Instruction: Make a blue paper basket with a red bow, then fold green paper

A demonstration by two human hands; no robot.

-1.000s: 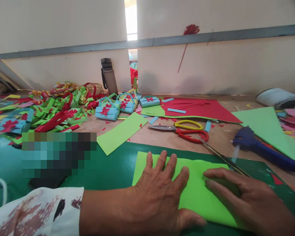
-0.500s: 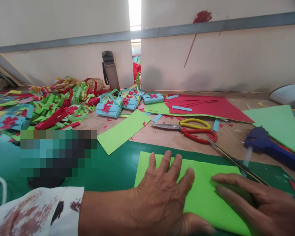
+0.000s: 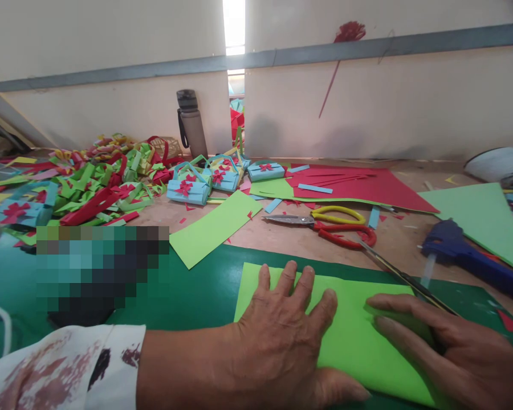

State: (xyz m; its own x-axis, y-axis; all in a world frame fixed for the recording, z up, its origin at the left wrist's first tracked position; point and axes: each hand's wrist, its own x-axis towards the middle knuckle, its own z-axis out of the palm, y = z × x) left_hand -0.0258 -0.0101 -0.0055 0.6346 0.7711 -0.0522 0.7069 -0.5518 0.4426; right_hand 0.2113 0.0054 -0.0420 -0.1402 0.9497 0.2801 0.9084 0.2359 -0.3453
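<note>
A bright green sheet (image 3: 346, 330) lies on the dark green mat (image 3: 188, 302). My left hand (image 3: 282, 336) rests flat on its left part with the fingers spread, holding nothing. At the sheet's right side is my right hand (image 3: 453, 353), its thumb and forefinger close together at the sheet's surface; whether paper is pinched between them is hard to see, and its other fingers are hidden. Beyond the sheet lie scissors (image 3: 344, 225) with one yellow and one red handle. A thin dark and gold pointed tool (image 3: 410, 279) lies just behind my right hand.
A blue glue gun (image 3: 470, 256) lies at the right. Behind are red sheets (image 3: 359, 182), small blue paper bags (image 3: 188, 189), a bottle (image 3: 192, 128) and a heap of paper strips (image 3: 89, 182). A light green strip (image 3: 216, 228) and a pixelated dark object (image 3: 94, 285) are at the left.
My right hand has shifted slightly to the left along the sheet. My left hand stays flat in nearly the same place.
</note>
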